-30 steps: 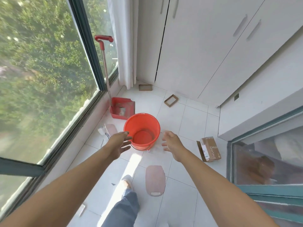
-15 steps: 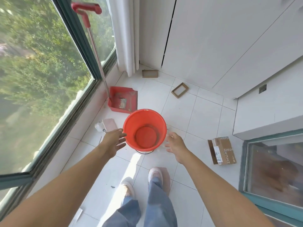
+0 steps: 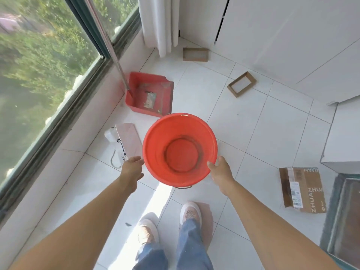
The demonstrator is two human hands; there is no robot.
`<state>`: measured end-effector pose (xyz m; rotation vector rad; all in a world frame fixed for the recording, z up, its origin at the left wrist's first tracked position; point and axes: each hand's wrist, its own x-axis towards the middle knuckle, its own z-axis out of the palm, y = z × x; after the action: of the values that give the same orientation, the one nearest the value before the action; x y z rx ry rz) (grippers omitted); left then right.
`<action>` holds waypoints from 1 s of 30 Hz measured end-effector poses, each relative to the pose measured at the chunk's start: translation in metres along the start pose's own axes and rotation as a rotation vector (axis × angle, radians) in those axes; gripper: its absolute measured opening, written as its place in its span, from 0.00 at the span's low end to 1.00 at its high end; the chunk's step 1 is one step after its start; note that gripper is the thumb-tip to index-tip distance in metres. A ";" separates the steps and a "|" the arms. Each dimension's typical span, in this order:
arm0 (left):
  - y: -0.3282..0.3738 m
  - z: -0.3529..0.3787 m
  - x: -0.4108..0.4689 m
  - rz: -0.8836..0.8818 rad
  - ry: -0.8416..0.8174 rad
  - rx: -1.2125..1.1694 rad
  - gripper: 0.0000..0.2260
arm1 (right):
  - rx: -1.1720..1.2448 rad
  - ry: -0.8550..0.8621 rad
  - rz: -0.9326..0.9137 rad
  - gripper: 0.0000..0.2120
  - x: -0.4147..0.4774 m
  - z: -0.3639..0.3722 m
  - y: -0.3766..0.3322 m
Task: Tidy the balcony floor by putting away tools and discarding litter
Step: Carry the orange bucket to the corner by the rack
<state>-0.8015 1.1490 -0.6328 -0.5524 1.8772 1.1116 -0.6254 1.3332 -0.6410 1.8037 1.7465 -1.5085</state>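
Note:
An empty red bucket [image 3: 180, 149] stands on the white tiled floor in front of my feet, its metal handle hanging down at the near side. My left hand [image 3: 132, 168] is just left of the bucket's rim, fingers apart, holding nothing. My right hand [image 3: 220, 170] is at the rim's right side with the thumb touching it; I cannot tell whether it grips. A red dustpan [image 3: 150, 94] with a long metal handle leans by the window and holds a bit of litter.
Litter lies on the floor: a pink paper bag [image 3: 127, 141] left of the bucket, a flattened cardboard box [image 3: 303, 190] at the right, two small cardboard frames [image 3: 241, 83] [image 3: 195, 54] near the white cabinets [image 3: 282, 36], and a pink sheet [image 3: 206, 221] under my right shoe.
I have stepped closer to the bucket and now look more steeply down on it. Both hands have come in to the rim, the right one touching it.

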 end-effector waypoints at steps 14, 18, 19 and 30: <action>-0.055 0.040 0.121 -0.174 -0.033 -0.118 0.16 | 0.149 0.065 0.158 0.10 0.124 0.042 0.054; -0.051 0.030 0.107 -0.164 -0.031 -0.160 0.14 | 0.247 0.103 0.150 0.13 0.110 0.038 0.046; -0.047 0.027 0.099 -0.157 -0.030 -0.174 0.14 | 0.252 0.100 0.143 0.13 0.103 0.034 0.041; 0.049 -0.031 -0.059 0.054 0.005 -0.344 0.21 | 0.262 0.032 0.022 0.12 -0.029 -0.038 -0.077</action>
<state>-0.8194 1.1443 -0.5521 -0.6986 1.7217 1.4832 -0.6643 1.3642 -0.5655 1.9694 1.5987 -1.7791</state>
